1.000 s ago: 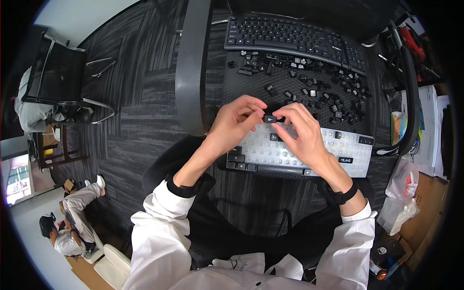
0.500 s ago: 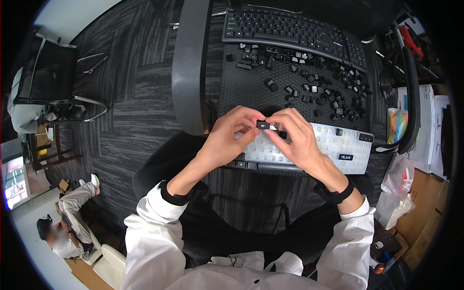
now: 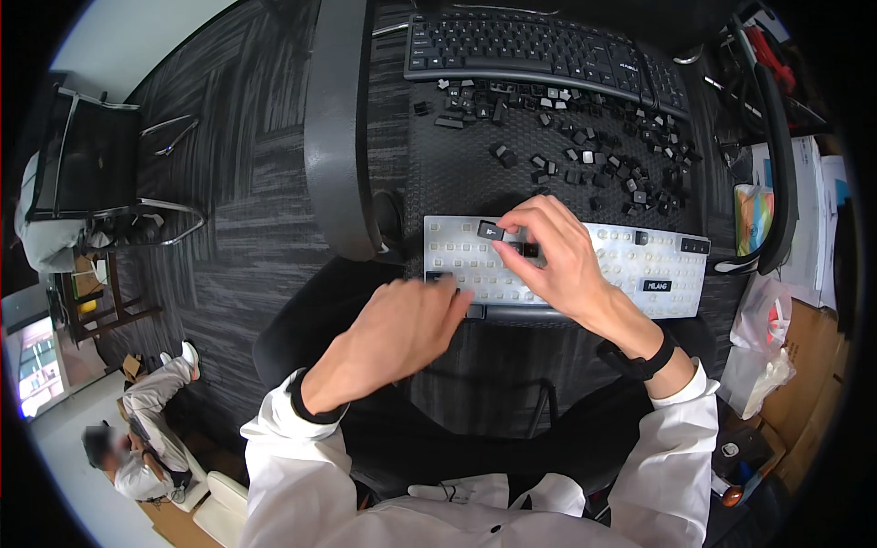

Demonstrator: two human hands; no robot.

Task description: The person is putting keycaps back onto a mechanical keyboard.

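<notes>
My right hand (image 3: 546, 256) pinches a black keycap (image 3: 490, 231) above the left half of a white keyboard (image 3: 676, 267) that has most of its keys bare and a few black caps on it. My left hand (image 3: 393, 333), blurred and with its fingers curled, is low at that keyboard's left end, apart from the held keycap; what it holds, if anything, cannot be made out. Many loose black keycaps (image 3: 586, 157) lie beyond the board on a black textured surface (image 3: 457, 173), below a full black keyboard (image 3: 521, 50).
A dark armrest (image 3: 333, 155) rises left of the keycaps. At far left are a mesh chair (image 3: 82, 155) and a seated person (image 3: 146, 429) in pale trousers. At right are cardboard boxes (image 3: 795, 365), a white carton (image 3: 804, 228) and plastic bags (image 3: 758, 338).
My left hand has left the keycap that both hands held and moved down and to the left. My right hand still pinches it, now slightly further left.
</notes>
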